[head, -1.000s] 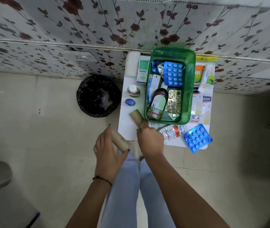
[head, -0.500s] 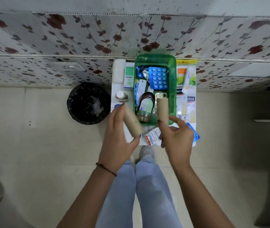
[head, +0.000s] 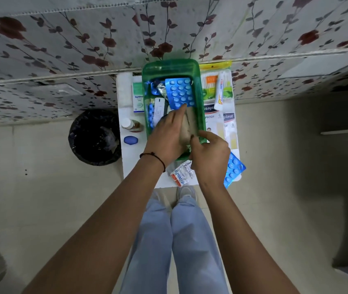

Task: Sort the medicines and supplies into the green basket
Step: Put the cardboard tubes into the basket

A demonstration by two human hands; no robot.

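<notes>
The green basket (head: pixel 172 67) stands on a small white table (head: pixel 136 164) and holds blue blister packs (head: pixel 180 92) and other medicines. My left hand (head: pixel 165 137) reaches down into the basket, pressing a tan bandage roll (head: pixel 190 123) along its right side. My right hand (head: pixel 210 157) is at the basket's front right corner, with thumb and forefinger pinched on the near end of a tan roll. I cannot separate the two rolls between my hands. A brown bottle in the basket is hidden under my left hand.
Left of the basket lie an eye-drop box (head: pixel 138 96), a small bottle (head: pixel 130 125) and a blue cap (head: pixel 130 140). To the right are plasters (head: pixel 219 119), a tube (head: pixel 221 90) and cotton buds. A foil strip (head: pixel 181 172) and blue blister pack (head: pixel 233 169) lie in front. A black bin (head: pixel 94 137) stands left.
Both hands lifted the tan rolls from below the table's front edge, carried them forward and lowered them into the basket. The camera has moved closer.
</notes>
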